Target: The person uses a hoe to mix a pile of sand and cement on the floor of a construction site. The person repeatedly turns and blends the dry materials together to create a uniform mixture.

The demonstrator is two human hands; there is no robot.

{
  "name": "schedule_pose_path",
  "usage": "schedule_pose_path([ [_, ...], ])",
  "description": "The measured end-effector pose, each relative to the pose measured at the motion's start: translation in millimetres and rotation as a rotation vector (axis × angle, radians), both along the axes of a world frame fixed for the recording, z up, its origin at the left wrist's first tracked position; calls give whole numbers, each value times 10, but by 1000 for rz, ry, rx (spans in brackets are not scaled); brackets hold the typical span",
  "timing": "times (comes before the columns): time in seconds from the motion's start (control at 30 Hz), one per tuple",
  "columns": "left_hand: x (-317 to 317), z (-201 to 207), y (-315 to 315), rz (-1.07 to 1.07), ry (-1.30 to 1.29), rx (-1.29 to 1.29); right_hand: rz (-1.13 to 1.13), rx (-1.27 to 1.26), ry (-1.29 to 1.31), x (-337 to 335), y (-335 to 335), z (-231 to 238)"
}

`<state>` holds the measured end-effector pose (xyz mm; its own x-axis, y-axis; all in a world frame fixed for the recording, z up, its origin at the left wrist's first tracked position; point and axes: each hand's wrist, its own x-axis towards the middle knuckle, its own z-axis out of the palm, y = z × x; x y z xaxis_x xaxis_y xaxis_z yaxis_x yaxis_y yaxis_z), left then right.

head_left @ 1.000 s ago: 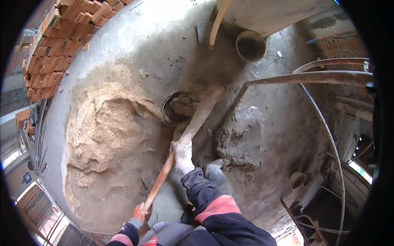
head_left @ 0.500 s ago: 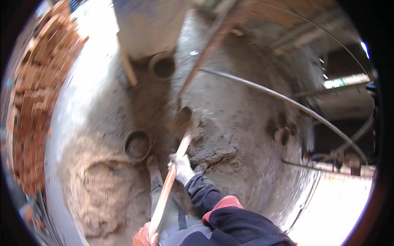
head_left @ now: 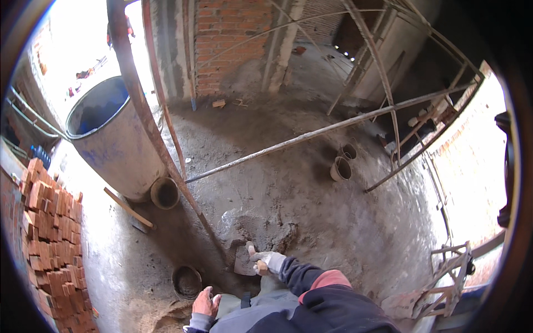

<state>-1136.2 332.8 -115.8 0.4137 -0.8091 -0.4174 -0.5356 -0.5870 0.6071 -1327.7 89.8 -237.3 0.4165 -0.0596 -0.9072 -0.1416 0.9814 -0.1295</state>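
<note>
My right hand [head_left: 269, 260], in a pale, soiled glove, grips the wooden handle [head_left: 262, 267] of a shovel, seen almost end-on. The shovel's grey blade [head_left: 244, 263] is just left of that hand, near the ground. Beside the blade spreads a heap of wet grey mortar [head_left: 266, 232]. My bare left hand [head_left: 206, 303] is off the handle, low in the view, its fingers apart and holding nothing. Close to it stands a round bucket [head_left: 187, 282] with grey material inside. A sand pile [head_left: 158, 316] shows at the lower edge, partly cut off.
A tall drum [head_left: 119, 152] stands at the far left, with a bucket [head_left: 165, 193] and a wooden handle [head_left: 129, 207] by its base. Stacked bricks [head_left: 53, 244] line the left. A metal pole [head_left: 311, 134] crosses ahead; a slanted post [head_left: 166, 158] rises nearby. Two buckets [head_left: 341, 168] sit right.
My left hand has let go of the shovel handle. The shovel has swung from lying lengthwise to nearly end-on in my right hand. My view has tilted up, showing more of the room.
</note>
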Motion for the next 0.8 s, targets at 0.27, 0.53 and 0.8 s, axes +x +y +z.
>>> schedule_pose_path([
  [0.27, 677, -296, 147, -3, -138, -228, 517, -563, 509, 52, 329, 1075],
  [0.53, 1074, -658, 423, 11, -118, -52, 555, -873, 874, 44, 575, 1146],
  [0.8, 1504, -2183, 1488, -722, -317, -111, 609, -1082, 1014, -149, 601, 1006],
])
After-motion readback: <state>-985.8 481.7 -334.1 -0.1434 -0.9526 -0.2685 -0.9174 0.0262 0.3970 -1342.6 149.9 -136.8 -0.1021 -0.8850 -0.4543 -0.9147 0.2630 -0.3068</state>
